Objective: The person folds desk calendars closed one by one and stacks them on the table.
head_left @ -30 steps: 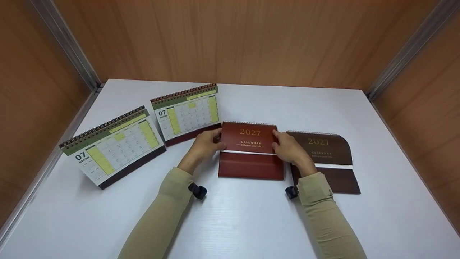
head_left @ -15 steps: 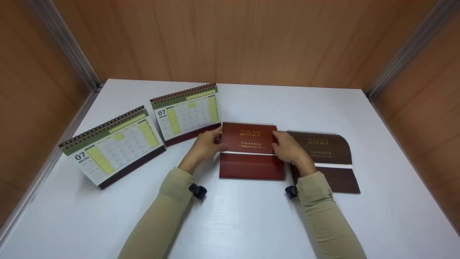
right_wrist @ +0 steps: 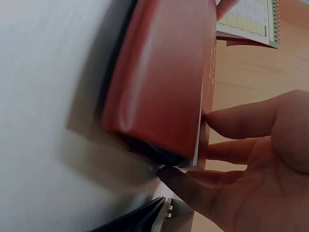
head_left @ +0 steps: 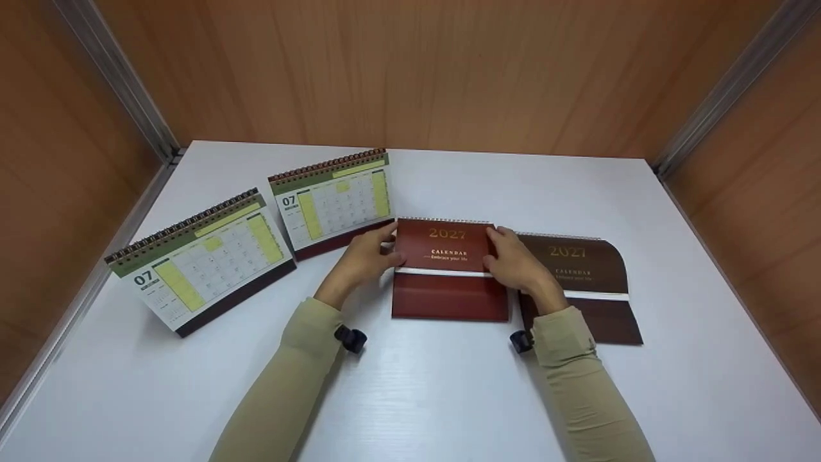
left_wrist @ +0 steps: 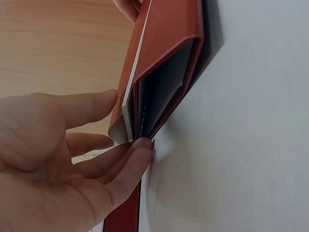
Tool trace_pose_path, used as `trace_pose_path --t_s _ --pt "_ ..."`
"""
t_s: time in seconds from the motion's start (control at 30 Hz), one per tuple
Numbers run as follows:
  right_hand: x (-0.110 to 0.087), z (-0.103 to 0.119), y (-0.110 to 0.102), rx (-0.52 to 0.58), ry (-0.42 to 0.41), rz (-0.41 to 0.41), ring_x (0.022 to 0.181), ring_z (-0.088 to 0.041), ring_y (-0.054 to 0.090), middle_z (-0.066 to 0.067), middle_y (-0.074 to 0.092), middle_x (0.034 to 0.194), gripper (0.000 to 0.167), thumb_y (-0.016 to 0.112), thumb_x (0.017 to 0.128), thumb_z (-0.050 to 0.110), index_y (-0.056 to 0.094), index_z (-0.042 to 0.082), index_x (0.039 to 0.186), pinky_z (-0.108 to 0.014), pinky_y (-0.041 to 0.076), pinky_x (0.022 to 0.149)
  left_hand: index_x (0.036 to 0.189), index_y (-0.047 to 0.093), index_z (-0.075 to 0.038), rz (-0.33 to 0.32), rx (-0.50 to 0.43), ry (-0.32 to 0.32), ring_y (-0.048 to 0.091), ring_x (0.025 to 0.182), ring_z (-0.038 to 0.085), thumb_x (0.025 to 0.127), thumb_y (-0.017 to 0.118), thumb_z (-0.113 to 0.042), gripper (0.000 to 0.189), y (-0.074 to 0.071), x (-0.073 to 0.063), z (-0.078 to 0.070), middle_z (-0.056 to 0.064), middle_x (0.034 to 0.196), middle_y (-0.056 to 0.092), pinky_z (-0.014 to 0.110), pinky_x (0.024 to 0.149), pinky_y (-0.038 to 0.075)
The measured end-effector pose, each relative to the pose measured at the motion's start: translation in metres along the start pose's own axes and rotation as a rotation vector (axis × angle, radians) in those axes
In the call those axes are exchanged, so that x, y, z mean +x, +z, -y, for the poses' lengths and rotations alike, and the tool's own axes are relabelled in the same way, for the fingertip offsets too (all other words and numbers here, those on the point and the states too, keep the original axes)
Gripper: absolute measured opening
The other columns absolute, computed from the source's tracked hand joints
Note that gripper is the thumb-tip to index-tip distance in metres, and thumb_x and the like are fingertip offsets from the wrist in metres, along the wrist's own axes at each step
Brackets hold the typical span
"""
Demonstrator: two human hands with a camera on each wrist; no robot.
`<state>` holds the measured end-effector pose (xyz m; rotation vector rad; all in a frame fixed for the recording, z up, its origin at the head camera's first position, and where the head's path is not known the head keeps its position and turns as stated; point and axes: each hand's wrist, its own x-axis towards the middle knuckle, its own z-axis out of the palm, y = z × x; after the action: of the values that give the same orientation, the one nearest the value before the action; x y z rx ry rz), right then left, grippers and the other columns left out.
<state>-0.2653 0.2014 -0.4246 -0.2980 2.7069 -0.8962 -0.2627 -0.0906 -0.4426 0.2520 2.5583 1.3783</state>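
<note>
here we go, live on my feed: the dark red, gold-lettered desk calendar (head_left: 446, 247) sits mid-table, and it's my landmark. it rests low on the white glossy tabletop (head_left: 410, 398), cover up, and both wrist views show me a wedge-shaped hollow inside its folded stand.

now the grip! on its left, the person's left hand (head_left: 367, 256) pinches the upper corner, thumb on the cover, fingers at the coil end; on its right, the right hand (head_left: 516, 262) pinches the matching corner. mirrored like that, i'd judge, so the loose pages and folding stand stay square and neither side sags.

just right of the red calendar lies the dark brown, gold-lettered desk calendar (head_left: 609, 321), cover curling at one corner; the right hand overlaps it from above, and i can't tell whether they touch.

left of the red one, near its far corner, stands the white-and-green paged calendar with a red base (head_left: 343, 208); farther left, the white-and-green paged calendar with a dark base (head_left: 208, 263). both lean back at an angle, probably so the july pages can be read.
</note>
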Motion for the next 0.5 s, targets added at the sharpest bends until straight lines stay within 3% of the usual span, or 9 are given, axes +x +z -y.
trace_pose_path --t_s 0.23,0.5 --pt "-0.007 0.005 -0.012 0.001 -0.044 -0.028 0.159 -0.051 0.016 -0.034 0.008 0.172 0.068 0.052 0.108 0.016 0.023 -0.004 0.166 -0.062 0.02 0.128 0.163 0.042 -0.007 -0.079 0.072 0.056 0.062 0.133 0.037 0.106 0.067 -0.018 0.063 -0.004 0.001 -0.007 0.021 0.155 0.055 0.048 0.112 0.05" --pt "-0.02 0.013 -0.023 -0.025 -0.102 -0.081 0.16 -0.048 0.012 -0.028 0.009 0.174 0.07 0.055 0.109 0.02 0.023 -0.002 0.167 -0.064 0.022 0.127 0.157 0.051 -0.005 -0.248 0.271 0.173 0.047 0.148 0.038 0.105 0.068 -0.017 0.057 -0.006 -0.006 -0.019 0.021 0.156 0.053 0.052 0.124 0.037"
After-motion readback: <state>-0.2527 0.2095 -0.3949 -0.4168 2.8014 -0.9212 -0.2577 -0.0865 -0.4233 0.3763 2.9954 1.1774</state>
